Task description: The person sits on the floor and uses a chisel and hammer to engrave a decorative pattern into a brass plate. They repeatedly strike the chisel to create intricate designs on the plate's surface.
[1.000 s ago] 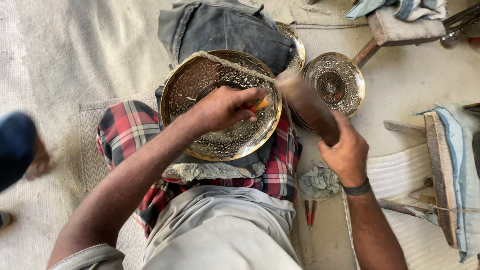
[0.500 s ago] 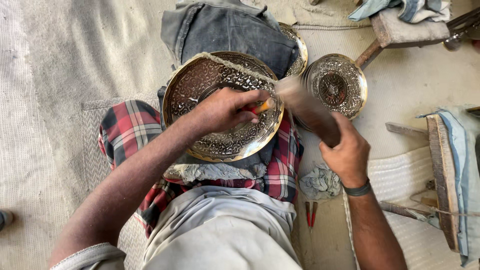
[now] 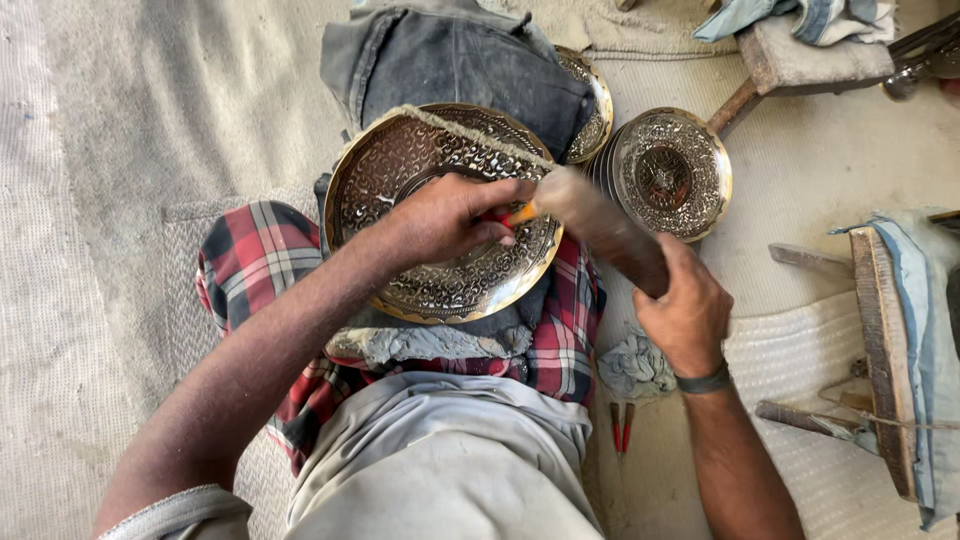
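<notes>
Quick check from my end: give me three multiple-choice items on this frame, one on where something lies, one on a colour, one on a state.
1. Where do the two red-handled tools lie?
A. on the floor by the right forearm
B. on the large plate
C. on the denim

2. What colour is the cloth under the large engraved plate?
A. plain green
B. red plaid
C. yellow

3. What is the right hand doing?
A. resting open
B. gripping a wooden mallet
C. holding a plate

Key: 1 A, they lie beside the grey rag; 2 B, checks show at both sides; 3 B, fingers wrap its handle.
</notes>
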